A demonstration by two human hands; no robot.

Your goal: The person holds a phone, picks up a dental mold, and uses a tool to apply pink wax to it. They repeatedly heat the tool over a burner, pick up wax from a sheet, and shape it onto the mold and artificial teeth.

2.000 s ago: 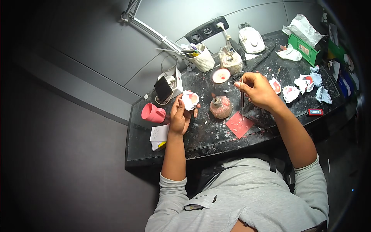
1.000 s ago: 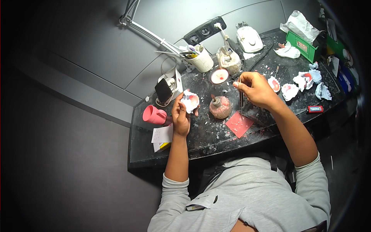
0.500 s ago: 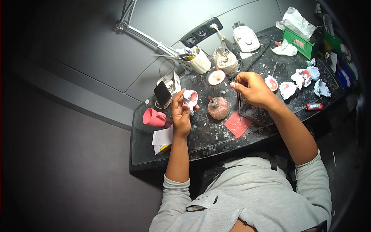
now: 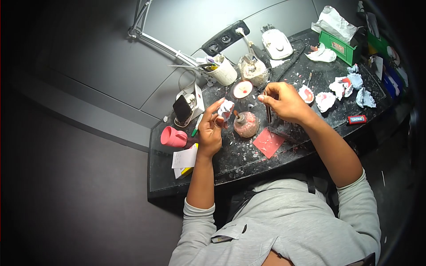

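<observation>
My left hand point(image 4: 209, 133) is closed around a white plaster dental model point(image 4: 226, 109) with a pink part showing, held up over the bench left of the burner. My right hand point(image 4: 284, 101) pinches a slim dark hand tool point(image 4: 269, 116) upright, its tip pointing down at the upper part of a pink wax sheet point(image 4: 267, 144). Whether the tip touches the sheet is hard to tell. Between the hands stands a round glass spirit burner point(image 4: 246, 125) with pink contents. A small dish with a white and red filling point(image 4: 242, 90) lies just behind it.
Several plaster models point(image 4: 325, 102) and a red lighter point(image 4: 356, 119) lie at right. Behind stand a glass jar point(image 4: 254, 71), pen cup point(image 4: 224, 74), white device point(image 4: 277, 44) and green bin point(image 4: 339, 48). A pink mug point(image 4: 173, 137) and phone point(image 4: 182, 109) are at left.
My left hand has turned the dental model, so less of its pink inner side shows, and brought it slightly toward the burner. My right hand keeps the tool over the wax sheet. The view shifted slightly.
</observation>
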